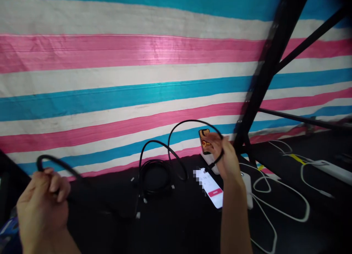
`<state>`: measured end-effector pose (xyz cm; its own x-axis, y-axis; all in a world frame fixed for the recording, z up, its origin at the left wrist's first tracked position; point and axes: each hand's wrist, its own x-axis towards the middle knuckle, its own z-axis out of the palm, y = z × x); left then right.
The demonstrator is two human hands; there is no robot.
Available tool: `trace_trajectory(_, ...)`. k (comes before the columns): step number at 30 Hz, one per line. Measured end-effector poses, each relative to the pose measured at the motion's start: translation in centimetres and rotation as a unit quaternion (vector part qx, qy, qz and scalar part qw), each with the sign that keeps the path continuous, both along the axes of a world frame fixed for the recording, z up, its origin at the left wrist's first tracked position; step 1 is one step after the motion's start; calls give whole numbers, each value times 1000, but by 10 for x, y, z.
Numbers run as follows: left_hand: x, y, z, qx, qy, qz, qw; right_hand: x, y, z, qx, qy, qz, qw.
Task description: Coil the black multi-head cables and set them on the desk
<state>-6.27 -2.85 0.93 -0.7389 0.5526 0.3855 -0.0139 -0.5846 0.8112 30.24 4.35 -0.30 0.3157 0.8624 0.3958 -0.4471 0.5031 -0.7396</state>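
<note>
My left hand [45, 201] is closed around a black cable [192, 121], which bends up over the fist and trails to the right, blurred. On the right, my right hand [224, 155] holds the same kind of black cable, with a dark end sticking out below the fingers. Whether both hands hold one single cable I cannot tell. Between the hands the cable rises in loose loops. A coiled black cable [155, 177] with pale ends lies on the black surface [170, 228]. Just below my right hand lies a phone with a lit white screen [210, 186], partly covered by the forearm.
Another phone [204, 146] leans upright behind my right hand on a white object. White cables [291, 217] sprawl at the right, near a white power strip [332, 169]. A black metal post [264, 78] with braces stands before the striped sheet [123, 52].
</note>
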Motion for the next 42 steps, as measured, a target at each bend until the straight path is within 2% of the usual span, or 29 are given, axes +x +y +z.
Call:
trace_trajectory(2, 28, -1, 8, 22, 41, 12, 999, -19, -6, 2, -19, -93, 107, 990)
trace_trajectory(5, 63, 5, 8, 16, 112, 30, 993, -54, -15, 4, -55, -153, 236, 958)
trace_trajectory(8, 84, 14, 1, -26, 185, 30, 982, -86, -19, 2, -96, -168, 303, 933)
trace_trajectory(10, 90, 18, -2, -49, 219, 16, 974, -97, -19, 1, -88, -168, 321, 928)
trace_trajectory(13, 91, 22, -5, -54, 242, 10, 969, -99, -20, 1, -36, -176, 324, 929)
trace_trajectory(17, 90, 28, -9, 9, 328, 28, 944, -93, -22, 5, -19, -216, 234, 948)
trace_trajectory(20, 92, 36, -16, 32, 395, 6, 918, -91, -21, 7, -28, -160, 210, 964)
trace_trajectory(23, 93, 45, -22, -8, 398, -47, 916, -85, -18, 7, -33, -93, 211, 972)
trace_trajectory(27, 94, 51, -25, -68, 320, -59, 943, -75, -13, 1, -24, -72, 234, 969)
trace_trajectory(31, 95, 49, -23, -131, 203, -206, 948, -76, -5, -7, -33, -75, 220, 972)
trace_trajectory(33, 93, 46, -22, -135, 145, -230, 953, -79, -2, -9, -25, -98, 193, 976)
trace_trajectory(36, 89, 44, -21, -158, 90, -177, 967, -84, -4, -7, -2, -200, 154, 968)
trace_trajectory(39, 85, 41, -18, -207, 107, -128, 964, -90, -12, -3, 1, -296, 125, 947)
trace_trajectory(40, 85, 41, -17, -213, 122, -123, 962, -92, -15, -2, -1, -304, 138, 943)
trace_trajectory(42, 87, 39, -16, -215, 144, -128, 957, -96, -17, -4, -11, -292, 210, 933)
